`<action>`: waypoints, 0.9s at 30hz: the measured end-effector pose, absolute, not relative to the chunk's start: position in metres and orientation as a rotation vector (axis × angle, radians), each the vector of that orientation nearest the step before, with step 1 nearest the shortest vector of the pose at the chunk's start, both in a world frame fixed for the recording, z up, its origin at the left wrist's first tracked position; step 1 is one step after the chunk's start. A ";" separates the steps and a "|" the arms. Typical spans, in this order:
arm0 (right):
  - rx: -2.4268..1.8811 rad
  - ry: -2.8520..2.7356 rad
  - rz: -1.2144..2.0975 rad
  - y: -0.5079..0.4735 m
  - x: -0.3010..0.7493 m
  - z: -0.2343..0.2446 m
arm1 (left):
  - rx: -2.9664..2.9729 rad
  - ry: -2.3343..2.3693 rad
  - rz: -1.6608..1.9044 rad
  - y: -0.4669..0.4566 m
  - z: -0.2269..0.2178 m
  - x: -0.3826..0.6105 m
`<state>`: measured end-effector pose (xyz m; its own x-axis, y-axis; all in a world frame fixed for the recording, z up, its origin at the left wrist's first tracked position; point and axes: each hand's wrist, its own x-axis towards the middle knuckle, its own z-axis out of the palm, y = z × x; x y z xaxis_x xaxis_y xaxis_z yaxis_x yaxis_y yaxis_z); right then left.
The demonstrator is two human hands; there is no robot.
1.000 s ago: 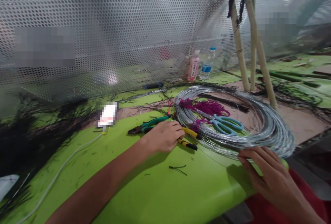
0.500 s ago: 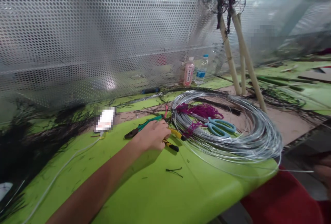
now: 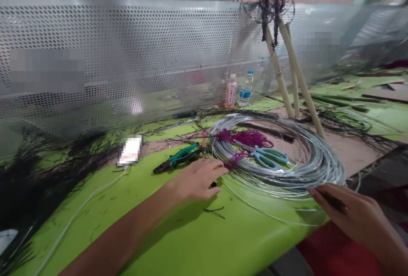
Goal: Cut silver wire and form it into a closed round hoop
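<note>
Head view: left hand (image 3: 197,180) lies with fingers curled over yellow-handled pliers (image 3: 218,167) on the green table (image 3: 191,242), whether it actually grips them I cannot tell; right hand (image 3: 347,214) rests flat, fingers unclenched, on the near edge of the wire coil (image 3: 287,176); scissors (image 3: 269,157) lie inside the coil.

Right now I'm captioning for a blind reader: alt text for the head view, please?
On a green table, the left hand covers a tool beside a big wire coil and the right hand touches the coil's near edge. Scissors and purple thread lie inside the coil, green pliers just outside it.
</note>
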<state>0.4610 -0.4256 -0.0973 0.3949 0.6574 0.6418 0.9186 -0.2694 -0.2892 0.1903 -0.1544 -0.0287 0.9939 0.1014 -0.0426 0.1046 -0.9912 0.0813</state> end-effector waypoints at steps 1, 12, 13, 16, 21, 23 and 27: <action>-2.040 -1.360 -0.493 -0.423 0.460 -0.104 | 3.048 0.106 -0.064 -0.156 -0.032 0.190; -2.070 -1.550 -0.389 -0.378 0.488 -0.102 | 3.019 0.052 -0.018 -0.151 -0.041 0.188; -2.060 -1.525 -0.423 -0.378 0.488 -0.103 | 3.014 0.054 -0.011 -0.151 -0.041 0.188; -2.019 -1.378 -0.562 -0.378 0.485 -0.107 | 2.998 0.049 0.002 -0.152 -0.040 0.188; -1.960 -1.021 -0.785 -0.372 0.477 -0.107 | 2.972 0.048 -0.005 -0.153 -0.041 0.188; -1.932 -0.864 -0.874 -0.361 0.478 -0.101 | 2.956 0.057 0.001 -0.154 -0.041 0.188; -1.872 -0.766 -0.900 -0.339 0.493 -0.087 | 2.905 0.108 0.058 -0.148 -0.033 0.194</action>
<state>0.4925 -0.3391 -0.0870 0.5444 0.1426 0.8266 0.7931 -0.4085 -0.4518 0.1942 -0.1484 -0.0326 0.9965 0.0781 0.0310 0.0688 -0.9701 0.2328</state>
